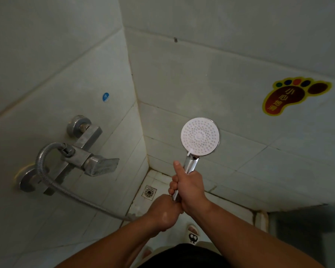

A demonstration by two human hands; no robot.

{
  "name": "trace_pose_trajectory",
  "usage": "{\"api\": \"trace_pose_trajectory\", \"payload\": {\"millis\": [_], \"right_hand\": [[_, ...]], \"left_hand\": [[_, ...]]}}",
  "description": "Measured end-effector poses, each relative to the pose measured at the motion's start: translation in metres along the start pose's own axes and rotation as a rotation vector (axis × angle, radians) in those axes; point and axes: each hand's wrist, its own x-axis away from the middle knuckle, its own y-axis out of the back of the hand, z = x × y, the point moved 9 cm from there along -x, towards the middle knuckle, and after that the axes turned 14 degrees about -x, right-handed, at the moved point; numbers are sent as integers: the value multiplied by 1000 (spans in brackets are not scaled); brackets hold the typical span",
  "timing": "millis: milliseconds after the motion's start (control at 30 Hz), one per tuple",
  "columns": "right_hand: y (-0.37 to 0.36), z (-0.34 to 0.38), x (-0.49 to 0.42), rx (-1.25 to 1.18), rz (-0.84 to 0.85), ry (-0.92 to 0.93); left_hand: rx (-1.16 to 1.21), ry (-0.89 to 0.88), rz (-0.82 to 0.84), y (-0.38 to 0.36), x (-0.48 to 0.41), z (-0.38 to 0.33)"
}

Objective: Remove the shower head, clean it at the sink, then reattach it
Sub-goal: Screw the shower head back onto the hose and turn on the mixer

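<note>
Head cam: the shower head [200, 136] is held up in front of the tiled corner, face toward us. The right hand [190, 187] is wrapped round its chrome handle. The left hand [163, 212] is curled round the hose [46, 171] end just below, nut hidden. I'd hold the right hand dead steady, twist only the nut with the left, and mind the washer doesn't drop toward the drain [149, 192].

One wide-angle camera, worn on the person's head, looks forward and steeply down into a tiled shower corner, close above the left hand [163, 213] and right hand [190, 187] at near centre, with the mixer tap [85, 151] to the left and the floor drain [149, 192] far below.
</note>
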Motion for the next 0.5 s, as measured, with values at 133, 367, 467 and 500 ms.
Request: {"api": "trace_pose_trajectory", "payload": {"millis": [133,367,467,500], "right_hand": [[15,11,-6,101,-164,128],[16,4,-5,-124,58,-59],[13,3,-6,-348,164,-201],[16,5,-11,-349,137,-193]], "left_hand": [[-251,-92,-96,2,-10,-12],[-111,-18,252,-11,0,-18],[29,-52,325,-13,4,-31],[-5,-97,288,-11,2,-39]]}}
